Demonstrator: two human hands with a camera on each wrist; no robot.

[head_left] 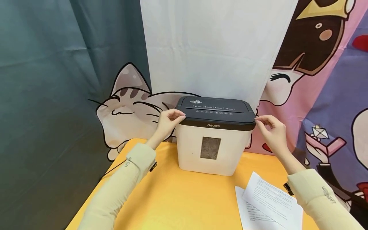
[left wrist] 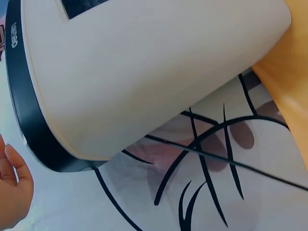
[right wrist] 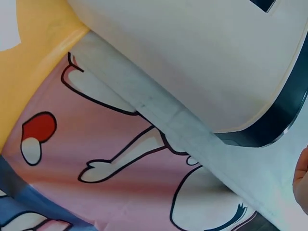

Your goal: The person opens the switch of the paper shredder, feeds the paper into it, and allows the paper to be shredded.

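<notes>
A paper shredder [head_left: 210, 147] with a white bin and a dark grey top [head_left: 215, 110] stands upright on the table. My left hand [head_left: 169, 120] pinches the top's front left corner, its thumb and forefinger close together. At the front right corner, the thumb and forefinger of my right hand [head_left: 271, 129] pinch the rim the same way. Part of the left hand [left wrist: 14, 187] shows at the edge of the left wrist view, and a sliver of the right hand [right wrist: 301, 180] in the right wrist view. The bin has a small dark window [head_left: 210, 148].
Printed paper sheets [head_left: 270, 201] lie overlapping at the table's front right. The yellow table [head_left: 172, 198] reaches back to a cartoon-printed cloth backdrop [head_left: 207, 44]. A thin black cord [head_left: 113, 167] runs past the table's left edge.
</notes>
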